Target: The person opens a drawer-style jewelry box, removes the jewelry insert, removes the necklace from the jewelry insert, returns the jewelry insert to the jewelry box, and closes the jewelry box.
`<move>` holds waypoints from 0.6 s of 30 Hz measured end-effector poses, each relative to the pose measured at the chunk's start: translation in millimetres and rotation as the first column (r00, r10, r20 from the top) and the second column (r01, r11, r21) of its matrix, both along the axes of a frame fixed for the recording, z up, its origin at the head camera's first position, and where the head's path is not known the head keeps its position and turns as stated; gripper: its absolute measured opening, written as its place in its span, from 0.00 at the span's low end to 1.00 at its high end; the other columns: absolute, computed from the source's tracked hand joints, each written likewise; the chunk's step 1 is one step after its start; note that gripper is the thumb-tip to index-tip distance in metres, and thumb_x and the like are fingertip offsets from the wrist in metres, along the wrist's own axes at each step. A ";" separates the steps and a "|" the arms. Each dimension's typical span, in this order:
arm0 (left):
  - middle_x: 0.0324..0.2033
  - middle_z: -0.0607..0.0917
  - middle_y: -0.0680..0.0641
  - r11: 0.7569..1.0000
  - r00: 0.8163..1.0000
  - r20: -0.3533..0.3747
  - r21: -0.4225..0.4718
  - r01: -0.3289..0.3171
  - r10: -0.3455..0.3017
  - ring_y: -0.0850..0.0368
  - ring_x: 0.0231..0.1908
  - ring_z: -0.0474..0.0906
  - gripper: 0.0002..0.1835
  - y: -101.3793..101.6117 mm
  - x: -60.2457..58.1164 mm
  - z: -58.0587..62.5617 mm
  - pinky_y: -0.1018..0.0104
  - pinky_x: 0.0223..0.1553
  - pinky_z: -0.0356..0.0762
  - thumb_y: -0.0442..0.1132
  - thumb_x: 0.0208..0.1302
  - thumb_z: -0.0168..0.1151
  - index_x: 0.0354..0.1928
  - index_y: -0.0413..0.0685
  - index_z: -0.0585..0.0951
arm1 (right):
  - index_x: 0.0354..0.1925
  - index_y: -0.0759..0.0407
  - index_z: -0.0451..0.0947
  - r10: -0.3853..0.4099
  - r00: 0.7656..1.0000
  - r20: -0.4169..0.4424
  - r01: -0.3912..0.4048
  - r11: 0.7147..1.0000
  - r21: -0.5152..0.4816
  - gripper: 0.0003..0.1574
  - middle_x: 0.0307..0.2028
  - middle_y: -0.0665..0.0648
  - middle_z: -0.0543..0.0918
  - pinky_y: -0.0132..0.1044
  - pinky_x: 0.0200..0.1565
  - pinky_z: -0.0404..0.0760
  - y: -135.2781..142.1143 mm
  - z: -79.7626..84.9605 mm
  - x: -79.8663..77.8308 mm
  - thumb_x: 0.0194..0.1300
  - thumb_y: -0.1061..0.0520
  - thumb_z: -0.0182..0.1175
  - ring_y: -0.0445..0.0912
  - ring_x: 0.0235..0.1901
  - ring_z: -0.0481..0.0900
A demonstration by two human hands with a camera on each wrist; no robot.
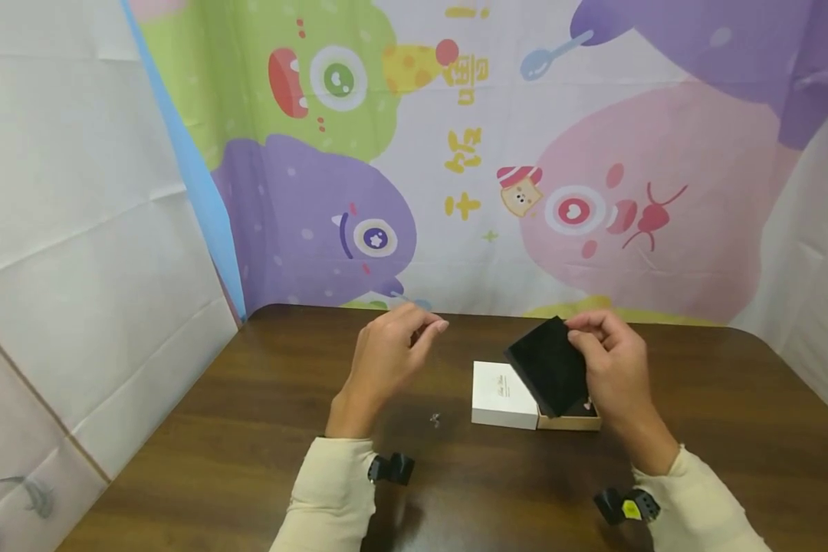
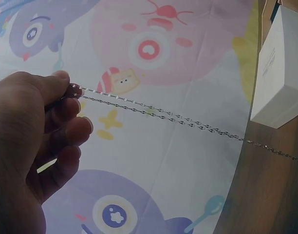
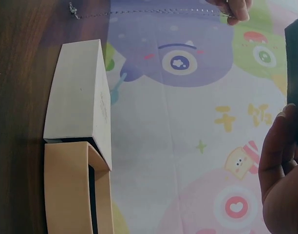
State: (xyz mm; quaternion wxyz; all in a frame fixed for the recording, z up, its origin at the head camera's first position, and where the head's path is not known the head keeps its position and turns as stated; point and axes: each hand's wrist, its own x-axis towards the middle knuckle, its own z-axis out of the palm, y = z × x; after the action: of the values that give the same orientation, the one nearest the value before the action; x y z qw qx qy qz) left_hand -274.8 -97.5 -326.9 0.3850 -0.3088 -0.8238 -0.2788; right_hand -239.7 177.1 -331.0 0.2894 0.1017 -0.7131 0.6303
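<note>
My left hand [image 1: 389, 356] pinches a silver chain necklace [image 2: 161, 116] between thumb and index finger, and the other fingers are curled loosely below. The doubled chain hangs straight down, with a small shiny pendant [image 3: 72, 8] at its low end. My right hand [image 1: 617, 368] grips a flat black pad [image 1: 548, 364] by its edge, thumb on the near face. The pad is tilted above a box, overlapping it in the head view. That box has a white sleeve [image 1: 504, 395] with small lettering and a tan drawer [image 1: 569, 422] sticking out at its right.
The box lies on a dark brown wooden table [image 1: 234, 429]. Behind the table hangs a cloth [image 1: 455, 253] printed with cartoon monsters. A white panel [image 1: 90, 192] stands along the left side. A small pinkish thing [image 1: 589, 404] shows by the drawer, near the right hand.
</note>
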 end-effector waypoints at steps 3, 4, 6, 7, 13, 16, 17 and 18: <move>0.23 0.77 0.58 1.000 1.000 0.009 -0.001 0.001 -0.001 0.63 0.23 0.69 0.07 0.4 0.7 0.1 0.65 0.26 0.68 0.42 0.68 0.67 0.33 0.50 0.87 | 0.39 0.71 0.77 -0.005 1.000 0.003 0.005 1.000 0.003 0.05 0.22 0.54 0.79 0.33 0.21 0.78 0.0 -0.6 0.0 0.68 0.71 0.54 0.43 0.18 0.78; 0.23 0.76 0.58 1.000 1.000 0.013 -0.002 0.000 0.000 0.63 0.23 0.69 0.07 0.2 0.7 0.0 0.65 0.26 0.68 0.43 0.68 0.67 0.33 0.50 0.87 | 0.39 0.71 0.77 -0.007 1.000 0.003 0.007 1.000 0.004 0.05 0.22 0.54 0.79 0.33 0.21 0.78 -0.1 -0.8 -0.5 0.68 0.71 0.54 0.43 0.18 0.78; 0.24 0.77 0.58 1.000 1.000 0.022 -0.004 0.004 -0.004 0.63 0.24 0.69 0.07 -0.1 0.8 0.0 0.65 0.26 0.69 0.42 0.68 0.67 0.33 0.49 0.87 | 0.39 0.71 0.78 -0.010 1.000 0.002 0.010 1.000 0.001 0.05 0.22 0.54 0.79 0.33 0.21 0.78 -0.5 -0.9 -1.3 0.68 0.71 0.54 0.43 0.18 0.78; 0.24 0.77 0.58 1.000 1.000 0.027 -0.008 0.005 -0.005 0.63 0.24 0.69 0.07 -0.4 0.8 -0.2 0.65 0.26 0.69 0.42 0.68 0.67 0.33 0.49 0.87 | 0.39 0.71 0.77 -0.010 1.000 0.005 0.010 1.000 -0.001 0.05 0.22 0.54 0.79 0.33 0.21 0.78 -0.8 -0.9 -1.5 0.68 0.71 0.54 0.43 0.17 0.78; 0.24 0.78 0.58 0.999 0.998 0.060 -0.042 0.001 0.001 0.63 0.24 0.70 0.07 -1.6 0.6 -2.0 0.65 0.28 0.69 0.43 0.68 0.67 0.33 0.51 0.87 | 0.39 0.71 0.77 -0.005 1.000 0.011 0.005 1.000 -0.007 0.05 0.22 0.53 0.80 0.33 0.20 0.78 -2.0 -1.0 -1.5 0.67 0.71 0.54 0.42 0.17 0.78; 0.25 0.78 0.58 0.998 0.997 0.077 -0.058 -0.002 0.007 0.63 0.25 0.70 0.08 -1.5 0.3 -2.4 0.65 0.28 0.69 0.43 0.69 0.66 0.33 0.51 0.87 | 0.39 0.71 0.77 -0.005 1.000 0.010 0.005 1.000 -0.005 0.05 0.22 0.53 0.80 0.33 0.20 0.78 -1.7 -0.4 -0.3 0.67 0.71 0.55 0.42 0.17 0.78; 0.25 0.78 0.58 0.998 0.997 0.082 -0.061 -0.003 0.008 0.64 0.25 0.70 0.08 -1.4 0.5 -2.1 0.65 0.28 0.69 0.44 0.69 0.66 0.33 0.51 0.87 | 0.39 0.71 0.77 -0.005 1.000 0.011 0.005 1.000 -0.003 0.05 0.23 0.53 0.80 0.33 0.21 0.78 -1.5 -0.3 0.2 0.67 0.71 0.55 0.43 0.17 0.78; 0.25 0.78 0.58 0.998 0.996 0.086 -0.062 -0.004 0.009 0.64 0.25 0.70 0.08 -1.4 0.8 -1.7 0.65 0.28 0.69 0.44 0.69 0.66 0.33 0.51 0.86 | 0.40 0.71 0.77 -0.006 1.000 0.011 0.006 1.000 0.001 0.05 0.23 0.52 0.80 0.33 0.21 0.78 -1.4 -0.1 0.6 0.68 0.71 0.55 0.43 0.18 0.78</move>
State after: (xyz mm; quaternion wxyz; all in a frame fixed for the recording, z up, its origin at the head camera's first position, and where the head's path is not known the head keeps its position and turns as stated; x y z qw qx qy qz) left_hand -274.0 -98.9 -328.7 0.3402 -0.3055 -0.8490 -0.2648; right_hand -239.1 175.8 -331.1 0.2875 0.0961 -0.7153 0.6297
